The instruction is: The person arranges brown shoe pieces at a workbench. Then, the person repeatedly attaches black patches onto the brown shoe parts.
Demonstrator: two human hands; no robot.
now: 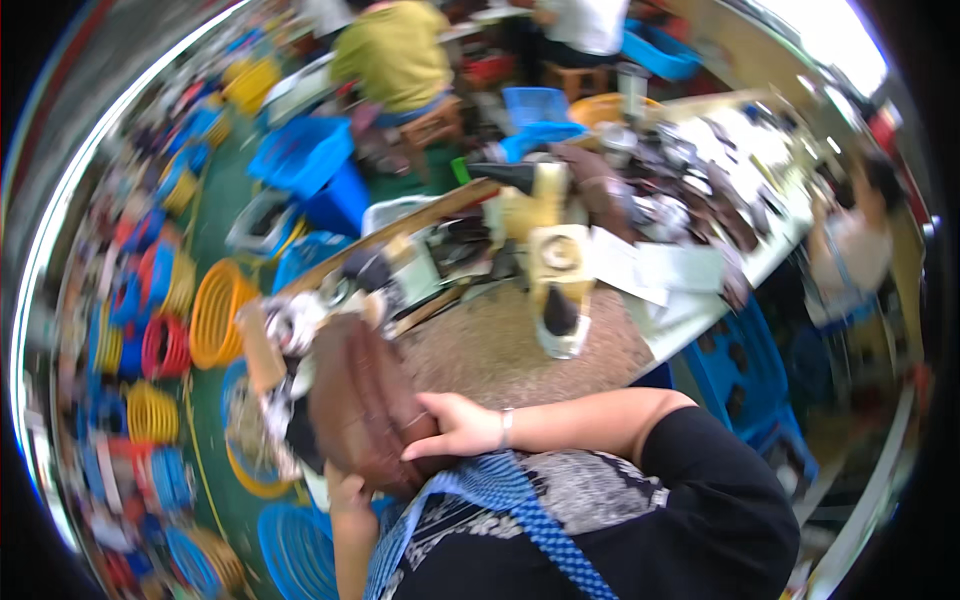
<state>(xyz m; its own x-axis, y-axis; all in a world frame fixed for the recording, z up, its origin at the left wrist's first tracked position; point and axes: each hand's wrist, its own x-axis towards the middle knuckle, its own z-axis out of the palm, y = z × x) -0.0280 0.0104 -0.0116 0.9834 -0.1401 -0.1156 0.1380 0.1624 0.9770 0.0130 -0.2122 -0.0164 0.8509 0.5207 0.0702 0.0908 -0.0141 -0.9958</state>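
A brown leather bag (362, 400), rounded and with seams along its length, is held up close to my body at the left front of the worktable. My right hand (455, 425) grips its right side, thumb and fingers lying against the leather. At its lower left edge is my left hand (348, 492), closed on the bag, with most of its fingers hidden. Just beyond, a cream-coloured machine (560, 250) with a dark part near its front stands on the brown work surface (460, 350).
Dark and brown pieces (690, 175) are heaped on the long white table, beside white sheets (650, 268). Blue bins (310, 165) and an orange basket (222, 312) stand on the green floor at left. A blue chair (745, 370) is at right. Other people sit nearby.
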